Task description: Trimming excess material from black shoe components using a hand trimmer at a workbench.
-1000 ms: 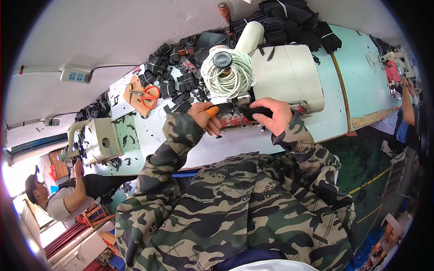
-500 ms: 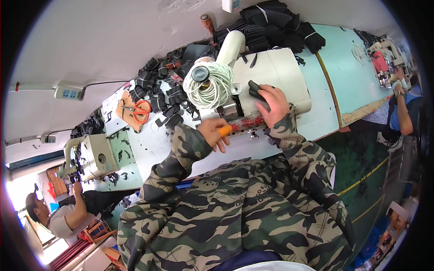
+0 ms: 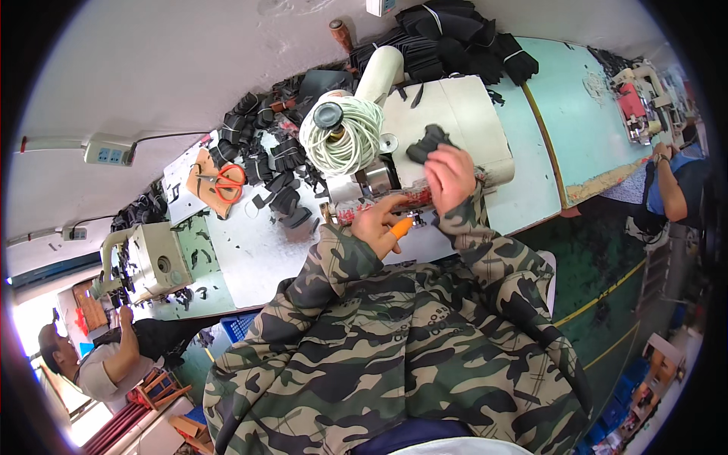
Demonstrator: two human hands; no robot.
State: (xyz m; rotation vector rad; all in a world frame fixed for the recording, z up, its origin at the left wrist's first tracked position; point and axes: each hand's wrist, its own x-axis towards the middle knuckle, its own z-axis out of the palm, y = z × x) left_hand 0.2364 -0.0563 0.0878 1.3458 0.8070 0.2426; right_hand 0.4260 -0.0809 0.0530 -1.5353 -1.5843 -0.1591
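A small stack of dark, soft-looking pieces (image 3: 428, 144) is gripped in my right hand (image 3: 452, 179), held over the white machine's (image 3: 462, 114) flat top. My left hand (image 3: 377, 225) is at the machine's worn red front edge (image 3: 413, 199), close to a small metal knob (image 3: 416, 220). One of its digits wears an orange finger cover (image 3: 403, 227). Its fingers are apart, and I see nothing between them. A shiny metal cylinder (image 3: 377, 180) sits in the machine's opening just beyond that hand.
A coil of white cord (image 3: 345, 140) hangs around a black-capped post on the machine. Orange-handled scissors (image 3: 227, 182) and heaps of black bundles (image 3: 287, 154) lie to the left. Larger black stacks (image 3: 447, 38) stand behind. People work at machines on both sides.
My left hand has moved right and slightly down along the machine's front edge. My right hand has turned the dark stack, so more of its broad side shows.
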